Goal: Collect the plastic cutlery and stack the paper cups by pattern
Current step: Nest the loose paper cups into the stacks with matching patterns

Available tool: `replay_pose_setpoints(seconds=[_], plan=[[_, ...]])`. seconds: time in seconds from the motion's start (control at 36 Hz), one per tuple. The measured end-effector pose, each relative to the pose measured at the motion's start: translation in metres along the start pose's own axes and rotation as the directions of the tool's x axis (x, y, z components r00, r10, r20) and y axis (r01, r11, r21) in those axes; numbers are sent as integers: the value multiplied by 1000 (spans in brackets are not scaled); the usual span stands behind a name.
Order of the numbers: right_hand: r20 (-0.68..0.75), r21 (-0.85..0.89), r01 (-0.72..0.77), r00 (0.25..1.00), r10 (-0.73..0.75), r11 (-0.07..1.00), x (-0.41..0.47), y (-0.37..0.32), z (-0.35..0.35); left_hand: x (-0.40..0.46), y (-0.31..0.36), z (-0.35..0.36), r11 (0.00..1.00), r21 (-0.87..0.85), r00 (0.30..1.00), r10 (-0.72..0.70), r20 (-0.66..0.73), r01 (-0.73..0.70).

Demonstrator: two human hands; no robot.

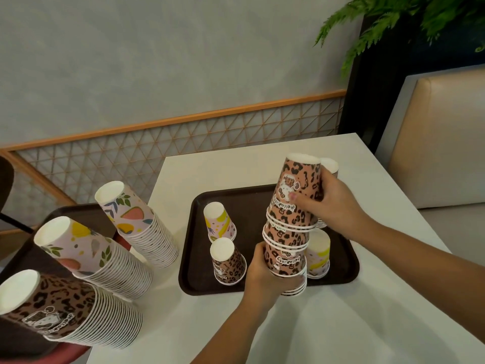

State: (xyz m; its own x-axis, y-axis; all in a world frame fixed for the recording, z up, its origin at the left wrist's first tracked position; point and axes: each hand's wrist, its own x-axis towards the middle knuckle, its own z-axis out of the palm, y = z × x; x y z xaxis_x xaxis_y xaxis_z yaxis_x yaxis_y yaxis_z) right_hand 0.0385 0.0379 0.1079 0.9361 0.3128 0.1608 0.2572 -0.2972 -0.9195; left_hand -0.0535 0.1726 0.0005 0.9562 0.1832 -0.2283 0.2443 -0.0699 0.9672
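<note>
Stacking: upside-down leopard-print paper cup stack (288, 232), held above dark brown plastic tray (252, 200) on white table (341, 324).
Right hand (333, 206): curled round top cups, lowering them squarely.
Left hand (265, 274): wrapped round base cups, steadying.
Waiting: lone leopard-print cup (228, 261), upturned on tray; fruit-print cup (219, 222) behind, kept apart by pattern.
Cutlery: none visible.

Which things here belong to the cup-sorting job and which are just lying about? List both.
Job:
- leopard stack, held by left hand and right hand
- loose leopard cup
- loose fruit cup
- fruit cup behind the stack
- three tall stacks on the left
- brown tray

Lying about:
- fern
- bench seat
- No cutlery shows.
</note>
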Motion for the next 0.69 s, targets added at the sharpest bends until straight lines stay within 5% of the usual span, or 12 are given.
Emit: replay_pose_setpoints(seconds=[0.19, 0.42, 0.53, 0.69], plan=[[-89, 257, -33, 994, 57, 966, 22, -8, -19, 1, 1, -2, 999, -21, 1000, -27, -12, 27], [-245, 322, 64, 969, 18, 945, 36, -16, -44, 1, 1, -2, 1000, -19, 1000, -13, 4, 13], [-483, 60, 120, 872, -76, 991, 59, -14, -75, 6, -2, -2, 1000, 6, 1000, -19, -12, 19], [-495, -226, 77, 849, -183, 971, 63, 11, -68, 3, 1, -3, 1000, 6, 1000, -13, -2, 13]])
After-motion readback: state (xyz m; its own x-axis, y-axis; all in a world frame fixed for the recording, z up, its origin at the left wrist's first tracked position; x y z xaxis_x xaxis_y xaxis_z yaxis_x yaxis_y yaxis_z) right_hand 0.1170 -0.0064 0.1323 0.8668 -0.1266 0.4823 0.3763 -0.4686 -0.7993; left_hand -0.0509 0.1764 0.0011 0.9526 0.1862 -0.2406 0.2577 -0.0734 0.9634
